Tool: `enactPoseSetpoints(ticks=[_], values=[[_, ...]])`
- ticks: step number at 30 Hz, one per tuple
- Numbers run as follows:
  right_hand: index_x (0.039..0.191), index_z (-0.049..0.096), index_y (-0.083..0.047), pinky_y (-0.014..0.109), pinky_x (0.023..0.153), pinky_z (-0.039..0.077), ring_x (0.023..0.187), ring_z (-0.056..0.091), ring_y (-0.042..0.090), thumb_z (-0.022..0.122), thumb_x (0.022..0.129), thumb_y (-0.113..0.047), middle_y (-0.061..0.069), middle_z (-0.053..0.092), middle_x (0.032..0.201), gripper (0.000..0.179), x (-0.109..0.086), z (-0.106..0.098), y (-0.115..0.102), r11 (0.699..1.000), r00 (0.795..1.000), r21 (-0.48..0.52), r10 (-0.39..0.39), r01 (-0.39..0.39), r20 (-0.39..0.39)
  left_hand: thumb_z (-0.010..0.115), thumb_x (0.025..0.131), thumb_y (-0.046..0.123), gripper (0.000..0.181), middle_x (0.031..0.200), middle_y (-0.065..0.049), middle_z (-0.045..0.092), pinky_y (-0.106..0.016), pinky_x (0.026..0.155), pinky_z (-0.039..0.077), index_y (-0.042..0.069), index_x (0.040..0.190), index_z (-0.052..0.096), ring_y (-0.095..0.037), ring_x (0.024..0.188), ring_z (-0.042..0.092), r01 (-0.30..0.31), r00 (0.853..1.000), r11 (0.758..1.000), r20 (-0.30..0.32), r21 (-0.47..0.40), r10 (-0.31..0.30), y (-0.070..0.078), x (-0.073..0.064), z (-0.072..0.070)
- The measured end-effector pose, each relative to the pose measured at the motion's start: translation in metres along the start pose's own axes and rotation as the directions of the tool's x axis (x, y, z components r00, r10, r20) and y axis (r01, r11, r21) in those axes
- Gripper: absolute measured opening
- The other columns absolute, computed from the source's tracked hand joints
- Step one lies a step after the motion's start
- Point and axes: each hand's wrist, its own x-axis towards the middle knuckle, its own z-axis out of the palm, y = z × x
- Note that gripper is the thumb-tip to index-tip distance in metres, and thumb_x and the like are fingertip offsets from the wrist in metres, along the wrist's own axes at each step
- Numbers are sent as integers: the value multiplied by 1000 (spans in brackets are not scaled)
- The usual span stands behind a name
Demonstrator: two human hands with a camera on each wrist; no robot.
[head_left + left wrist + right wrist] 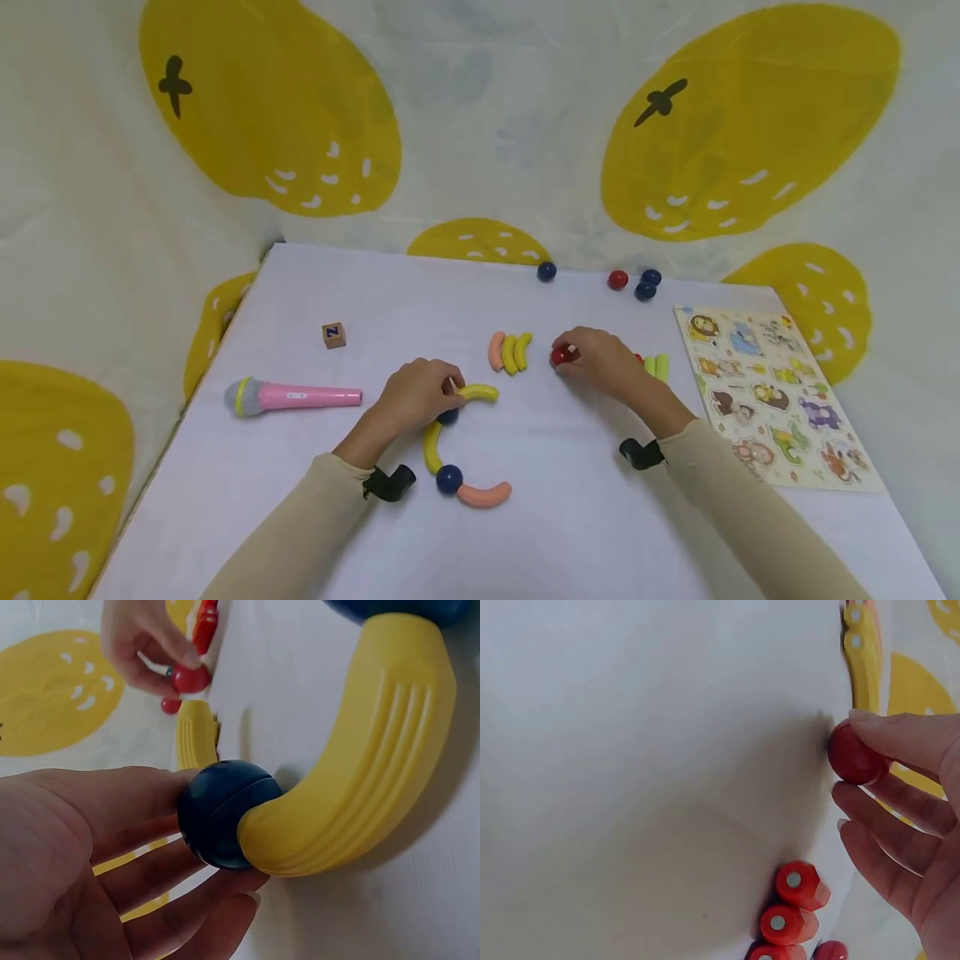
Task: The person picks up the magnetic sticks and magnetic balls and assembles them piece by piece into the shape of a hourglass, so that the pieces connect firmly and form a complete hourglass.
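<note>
My left hand [420,393] holds a dark blue ball [225,814] between thumb and fingers. That ball touches a yellow curved stick [360,765], which runs down to a second blue ball [449,479] with a pink curved stick [484,495] beside it. Another yellow curved stick [480,392] extends right from the left fingers. My right hand [596,360] pinches a glossy red ball [855,754] with thumb and fingertips, close to the tabletop. Left of it lie one pink stick [496,351] and two yellow sticks [516,353] side by side.
Red pieces [795,881] with metal-dotted ends and light green sticks [662,367] lie by the right wrist. More blue [547,272] and red balls [618,280] sit at the back. A pink toy microphone [311,397], letter block [333,335] and animal puzzle board [780,400] lie around.
</note>
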Motion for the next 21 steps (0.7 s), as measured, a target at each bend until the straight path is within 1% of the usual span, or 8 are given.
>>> enactPoseSetpoints(ticks=[5,9,16,21], values=[[124,70,-14,37,90,62,105,69,20,81,88,-21,3,73,114,38,-28,8,-13,997,998,40,-60,60,-9,77,91,26,20,87,1,69,-25,64,48,17,110,76,-15,73,58,-5,1000,1000,-8,-10,5,4,1,-1],[123,69,-16,35,87,62,105,70,18,82,87,-23,1,73,115,39,-42,13,-24,992,996,89,-83,85,-27,76,92,26,20,89,0,69,-25,66,48,18,111,76,-16,75,58,-14,1000,1000,-14,-22,13,8,1,0],[121,70,-18,30,85,62,102,71,14,84,85,-23,-3,74,111,39,-53,24,-43,980,989,137,-143,147,-39,75,93,25,21,91,-1,70,-25,67,49,17,113,76,-17,78,58,-22,1000,999,-1,-30,22,16,3,4],[120,70,-18,29,84,62,100,71,13,85,84,-22,-2,73,110,39,-54,30,-53,970,983,162,-175,182,-56,76,93,25,23,91,-1,70,-24,67,49,17,113,75,-17,80,57,-22,1000,1000,14,-1,22,23,4,9]])
